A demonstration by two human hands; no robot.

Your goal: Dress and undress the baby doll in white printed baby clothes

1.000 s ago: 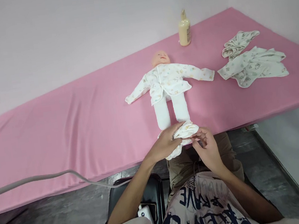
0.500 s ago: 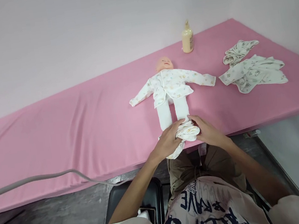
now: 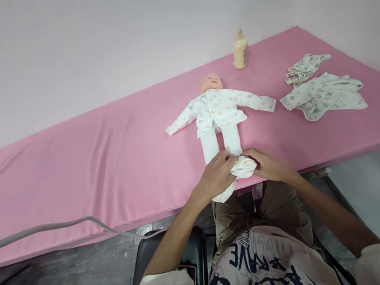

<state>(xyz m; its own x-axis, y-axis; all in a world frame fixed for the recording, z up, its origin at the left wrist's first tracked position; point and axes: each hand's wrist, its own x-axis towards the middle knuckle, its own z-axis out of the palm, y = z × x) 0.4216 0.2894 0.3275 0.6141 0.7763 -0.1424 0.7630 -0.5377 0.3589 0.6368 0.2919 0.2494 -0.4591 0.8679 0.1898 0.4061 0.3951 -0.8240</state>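
Observation:
A baby doll (image 3: 217, 112) in a white printed top and white leggings lies on its back on the pink mattress (image 3: 108, 163), feet toward me. At the doll's feet my left hand (image 3: 216, 176) and my right hand (image 3: 267, 165) both grip a bunched white printed cloth (image 3: 242, 169). The fingers of both hands curl round it from either side. A loose end of the cloth hangs over the mattress's front edge below my left hand.
A cream lotion bottle (image 3: 240, 51) stands near the wall behind the doll. Two crumpled printed baby garments (image 3: 322, 93) lie at the right of the mattress. A grey cable (image 3: 63, 225) runs across the front edge. A black chair (image 3: 178, 257) is under me.
My right hand moved from near my lap up onto the cloth. Both hands carried the bunched cloth forward to the doll's feet. The view tilted slightly down.

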